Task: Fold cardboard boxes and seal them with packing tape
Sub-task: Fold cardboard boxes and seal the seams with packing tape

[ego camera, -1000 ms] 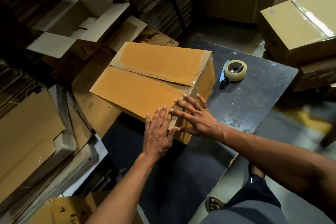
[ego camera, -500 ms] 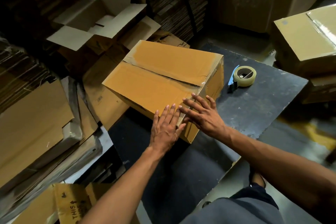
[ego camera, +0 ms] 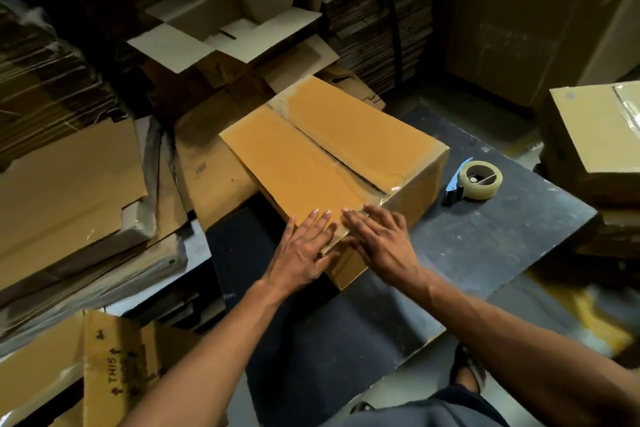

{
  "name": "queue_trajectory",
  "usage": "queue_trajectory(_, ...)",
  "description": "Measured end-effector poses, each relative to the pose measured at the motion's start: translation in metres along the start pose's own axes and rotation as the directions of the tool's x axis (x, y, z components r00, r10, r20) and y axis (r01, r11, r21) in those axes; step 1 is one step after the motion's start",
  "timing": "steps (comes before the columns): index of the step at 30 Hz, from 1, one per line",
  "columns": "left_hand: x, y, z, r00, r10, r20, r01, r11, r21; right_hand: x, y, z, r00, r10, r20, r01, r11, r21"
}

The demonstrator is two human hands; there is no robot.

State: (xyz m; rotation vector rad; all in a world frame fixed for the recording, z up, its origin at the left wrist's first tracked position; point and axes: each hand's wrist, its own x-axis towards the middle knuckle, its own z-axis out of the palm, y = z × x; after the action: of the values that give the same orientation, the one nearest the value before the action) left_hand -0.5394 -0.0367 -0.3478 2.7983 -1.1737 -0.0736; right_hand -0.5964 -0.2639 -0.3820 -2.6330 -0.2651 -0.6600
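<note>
A closed brown cardboard box (ego camera: 311, 152) lies on the dark table (ego camera: 485, 239), its two top flaps meeting along a seam with clear tape at the near end. My left hand (ego camera: 304, 250) lies flat with straight fingers on the box's near corner. My right hand (ego camera: 377, 236) presses flat beside it, over the taped edge and down the box's side. A roll of clear packing tape (ego camera: 479, 180) in a blue dispenser sits on the table to the right of the box, apart from both hands.
An open empty box (ego camera: 221, 28) stands at the back left. Flat cardboard stacks (ego camera: 69, 177) pile up on the left. A taped box (ego camera: 595, 135) sits at the right edge. A printed carton (ego camera: 110, 371) lies at the bottom left. My foot (ego camera: 467, 371) shows under the table edge.
Both hands have slid closer together on the box's near corner. The camera has shifted, so the box and tape roll sit further right in the view.
</note>
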Motion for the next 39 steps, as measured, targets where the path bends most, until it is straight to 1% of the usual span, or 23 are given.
queue_trajectory(1, -0.014, -0.011, -0.005, 1.000, -0.016, 0.007, 0.016, 1.000, -0.023, 0.001, -0.016, -0.003, 0.999, -0.020, 0.032, 0.019, 0.998, 0.052)
queue_trajectory(3, -0.044, -0.035, -0.017, 0.996, -0.085, 0.037, 0.086, 0.996, -0.026, -0.001, -0.041, -0.012, 0.989, -0.119, 0.090, 0.109, 0.988, 0.109)
queue_trajectory(5, -0.071, -0.058, -0.031, 0.971, -0.237, 0.027, 0.236, 0.971, 0.029, 0.007, -0.038, -0.028, 0.986, -0.164, 0.033, 0.161, 0.983, 0.090)
queue_trajectory(6, -0.081, -0.066, -0.039, 0.944, -0.331, 0.001, 0.330, 0.942, 0.064, 0.016, -0.026, -0.035, 0.992, -0.122, -0.004, 0.122, 0.991, 0.060)
queue_trajectory(7, -0.086, -0.074, -0.046, 0.906, -0.424, -0.020, 0.424, 0.901, 0.096, 0.028, -0.010, -0.043, 0.999, -0.042, -0.015, 0.042, 0.999, 0.021)
queue_trajectory(8, -0.087, -0.079, -0.053, 0.861, -0.507, -0.039, 0.508, 0.853, 0.117, 0.040, 0.007, -0.052, 0.998, 0.057, 0.025, -0.056, 0.998, -0.020)
queue_trajectory(10, -0.077, -0.078, -0.063, 0.791, -0.602, -0.105, 0.609, 0.791, 0.055, 0.063, 0.040, -0.063, 0.957, 0.209, 0.203, -0.194, 0.977, -0.091)
queue_trajectory(11, -0.068, -0.069, -0.067, 0.781, -0.605, -0.153, 0.609, 0.792, -0.022, 0.073, 0.053, -0.065, 0.933, 0.223, 0.282, -0.197, 0.973, -0.117)
queue_trajectory(13, -0.041, -0.037, -0.074, 0.785, -0.580, -0.217, 0.545, 0.813, -0.205, 0.091, 0.072, -0.064, 0.913, 0.148, 0.379, -0.093, 0.983, -0.161)
queue_trajectory(14, -0.025, -0.017, -0.076, 0.789, -0.578, -0.211, 0.516, 0.808, -0.284, 0.101, 0.079, -0.061, 0.898, 0.103, 0.427, -0.032, 0.985, -0.171)
queue_trajectory(16, 0.011, 0.021, -0.078, 0.797, -0.577, -0.178, 0.493, 0.792, -0.360, 0.126, 0.086, -0.056, 0.857, 0.077, 0.510, 0.032, 0.979, -0.201)
queue_trajectory(18, 0.047, 0.052, -0.073, 0.806, -0.575, -0.140, 0.503, 0.791, -0.348, 0.144, 0.088, -0.050, 0.810, 0.100, 0.578, 0.047, 0.971, -0.235)
queue_trajectory(20, 0.074, 0.076, -0.062, 0.810, -0.586, -0.035, 0.554, 0.782, -0.287, 0.151, 0.088, -0.044, 0.776, 0.093, 0.624, 0.068, 0.971, -0.229)
queue_trajectory(22, 0.087, 0.090, -0.048, 0.807, -0.586, 0.074, 0.588, 0.787, -0.188, 0.147, 0.085, -0.037, 0.766, 0.077, 0.638, 0.089, 0.970, -0.224)
queue_trajectory(23, 0.088, 0.091, -0.042, 0.814, -0.569, 0.112, 0.580, 0.801, -0.145, 0.140, 0.082, -0.035, 0.776, 0.082, 0.626, 0.083, 0.970, -0.229)
queue_trajectory(25, 0.082, 0.080, -0.040, 0.848, -0.501, 0.170, 0.521, 0.848, -0.101, 0.123, 0.074, -0.031, 0.801, 0.118, 0.586, 0.045, 0.966, -0.255)
queue_trajectory(27, 0.067, 0.057, -0.049, 0.874, -0.415, 0.252, 0.446, 0.891, -0.081, 0.109, 0.058, -0.028, 0.804, 0.155, 0.575, 0.019, 0.958, -0.285)
queue_trajectory(29, 0.045, 0.027, -0.061, 0.875, -0.359, 0.325, 0.406, 0.910, -0.088, 0.100, 0.037, -0.026, 0.806, 0.131, 0.577, 0.052, 0.955, -0.291)
queue_trajectory(30, 0.031, 0.011, -0.067, 0.872, -0.357, 0.334, 0.405, 0.910, -0.085, 0.098, 0.024, -0.027, 0.812, 0.101, 0.575, 0.075, 0.959, -0.274)
queue_trajectory(33, -0.014, -0.036, -0.071, 0.854, -0.426, 0.299, 0.467, 0.881, -0.077, 0.094, -0.010, -0.032, 0.821, -0.005, 0.571, 0.130, 0.975, -0.178)
queue_trajectory(35, -0.039, -0.063, -0.069, 0.825, -0.530, 0.196, 0.547, 0.836, -0.046, 0.097, -0.019, -0.035, 0.830, -0.055, 0.555, 0.136, 0.985, -0.106)
queue_trajectory(37, -0.053, -0.082, -0.067, 0.762, -0.641, 0.095, 0.641, 0.767, 0.038, 0.107, -0.011, -0.039, 0.843, 0.013, 0.537, 0.058, 0.992, -0.115)
queue_trajectory(39, -0.055, -0.088, -0.064, 0.689, -0.725, 0.012, 0.721, 0.686, 0.102, 0.119, 0.012, -0.044, 0.856, 0.196, 0.479, -0.119, 0.975, -0.188)
